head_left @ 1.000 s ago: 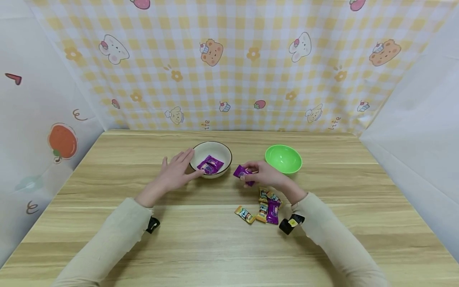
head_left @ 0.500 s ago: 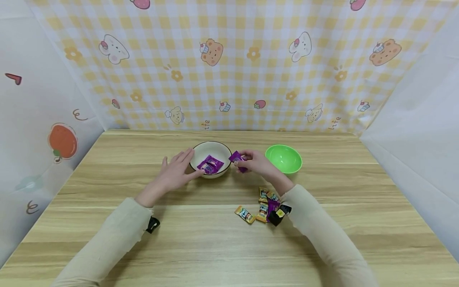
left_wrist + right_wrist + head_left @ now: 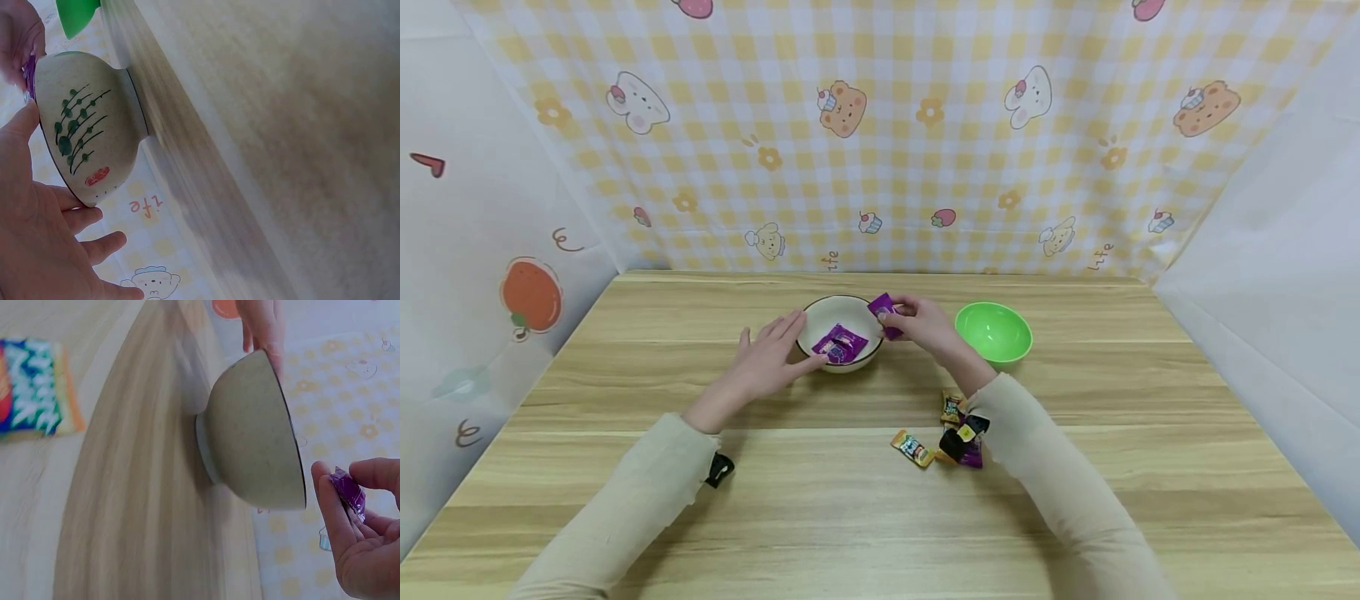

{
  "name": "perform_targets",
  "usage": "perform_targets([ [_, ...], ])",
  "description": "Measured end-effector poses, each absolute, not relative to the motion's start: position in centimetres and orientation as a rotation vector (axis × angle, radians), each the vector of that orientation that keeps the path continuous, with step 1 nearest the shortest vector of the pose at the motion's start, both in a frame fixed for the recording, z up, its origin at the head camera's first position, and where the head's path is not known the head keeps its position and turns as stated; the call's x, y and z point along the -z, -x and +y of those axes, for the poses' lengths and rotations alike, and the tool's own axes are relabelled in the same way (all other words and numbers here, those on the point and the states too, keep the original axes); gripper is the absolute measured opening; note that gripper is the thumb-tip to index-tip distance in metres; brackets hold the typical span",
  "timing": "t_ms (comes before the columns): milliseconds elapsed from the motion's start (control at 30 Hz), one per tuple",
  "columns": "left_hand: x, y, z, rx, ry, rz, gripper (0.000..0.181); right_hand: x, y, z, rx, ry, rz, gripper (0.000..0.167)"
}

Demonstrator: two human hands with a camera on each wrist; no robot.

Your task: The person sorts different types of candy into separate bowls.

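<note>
My left hand (image 3: 765,360) rests with spread, straight fingers on the left side of a cream bowl (image 3: 833,310), thumb and fingertips touching its dark rim. Leaf sprigs show on the bowl's outer wall (image 3: 78,125) in the left wrist view. A few purple-wrapped candies (image 3: 841,343) lie inside it. Between thumb and fingers, my right hand (image 3: 927,323) pinches another purple-wrapped candy (image 3: 885,310) at the bowl's right rim. The right wrist view shows this purple candy (image 3: 350,492) just beyond and above the rim.
A bright green bowl (image 3: 992,332) stands right of the cream one. Closer to me on the wooden table lie yellow-orange wrapped candies (image 3: 913,448) and a purple candy (image 3: 972,455), partly hidden by my right wrist strap. A checked cloth (image 3: 880,167) hangs behind the table.
My right hand has carried its purple candy left and away from me, from the table between the bowls to the cream bowl's right rim. The left hand has stayed still.
</note>
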State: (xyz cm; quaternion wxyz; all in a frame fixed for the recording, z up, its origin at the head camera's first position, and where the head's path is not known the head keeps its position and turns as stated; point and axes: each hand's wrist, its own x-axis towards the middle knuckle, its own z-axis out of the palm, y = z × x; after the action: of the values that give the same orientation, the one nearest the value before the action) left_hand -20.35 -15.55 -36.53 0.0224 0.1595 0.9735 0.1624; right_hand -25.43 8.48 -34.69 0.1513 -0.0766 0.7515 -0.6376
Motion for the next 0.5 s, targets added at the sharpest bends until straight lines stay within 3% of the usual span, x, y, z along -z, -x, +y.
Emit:
perform_targets([
  [300,36.63,20.41,-15.57,-0.529,-0.49,3.014,0.089,34.7,25.29,8.05,1.948,0.354,1.958,0.038],
  [500,36.67,20.38,-15.62,-0.523,-0.495,3.022,0.089,34.58,24.58,8.68,1.861,0.501,2.14,0.034],
])
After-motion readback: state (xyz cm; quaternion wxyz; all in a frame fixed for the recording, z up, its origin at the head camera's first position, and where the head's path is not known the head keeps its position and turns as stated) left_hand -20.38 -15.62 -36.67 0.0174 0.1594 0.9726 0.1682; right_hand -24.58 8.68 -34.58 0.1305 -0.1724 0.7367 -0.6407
